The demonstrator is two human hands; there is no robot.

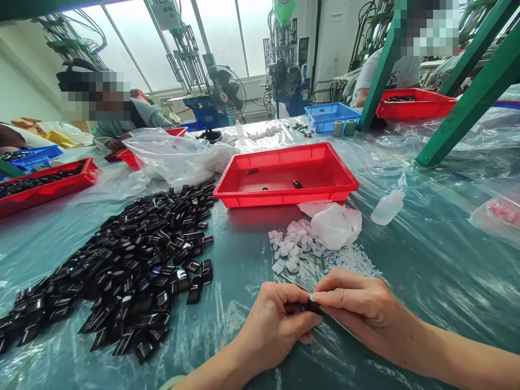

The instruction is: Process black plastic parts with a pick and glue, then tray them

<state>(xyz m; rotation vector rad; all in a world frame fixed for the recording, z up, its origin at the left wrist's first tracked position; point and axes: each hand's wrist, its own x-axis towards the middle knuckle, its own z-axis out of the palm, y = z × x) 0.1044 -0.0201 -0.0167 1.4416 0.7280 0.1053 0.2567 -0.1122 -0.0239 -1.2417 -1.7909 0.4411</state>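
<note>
My left hand (275, 324) and my right hand (359, 309) meet near the table's front edge, both pinched on one small black plastic part (312, 306) between the fingertips. A thin metal tool (293, 283) pokes out past my right fingers. Left of my hands spreads a big heap of black plastic parts (130, 265). Just beyond my hands lies a small pile of white clips (293, 248) next to a crumpled white plastic bag (337, 225). Behind them stands a red tray (284, 197) holding a few black parts.
Clear plastic sheet covers the green table (439, 260). A small white bottle (388, 207) lies right of the tray. Green frame legs (471, 97) rise at the right. Other red trays (44, 184) and a blue tray (329, 115) sit farther off. Two other people sit at the far side.
</note>
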